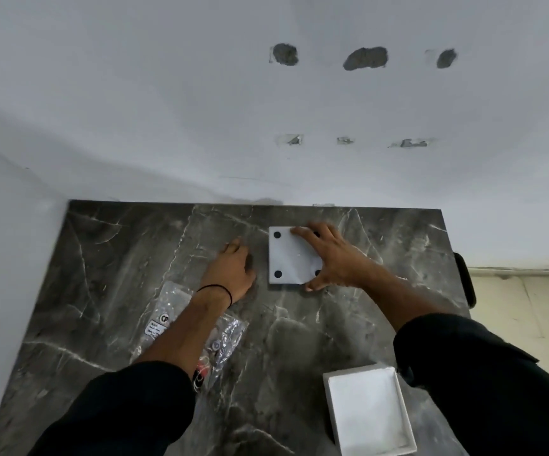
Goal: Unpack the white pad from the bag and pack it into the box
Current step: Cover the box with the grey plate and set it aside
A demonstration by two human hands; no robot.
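Head view of a dark marbled bench (299,340) set against a pale wall. The white pad (291,256), a flat square with a dark dot at each visible corner, lies on the bench toward its far edge, already out of the bag (171,311). The bag, a crumpled clear plastic sleeve with printed labels, lies flat on the near left part of the bench, partly under the left forearm. The box (368,411), a shallow open white tray, stands at the near right, well apart from the pad.

The right hand (332,255) is spread over the right side of the pad: fingers (302,232) reach across its far edge and the thumb presses at its near right corner, so the hand spans the pad edge to edge; whether the pad is lifted or merely pinched in place cannot be told. The left hand (233,268) rests on the bench just left of the pad, fingers loosely curled, with nothing in it.

Judged step: unpacking is done; the pad is being taken up for transfer. The next move calls for a firm grip across the edges, a carry toward the near right, and squaring the pad with the walls of the box before lowering it in flat.
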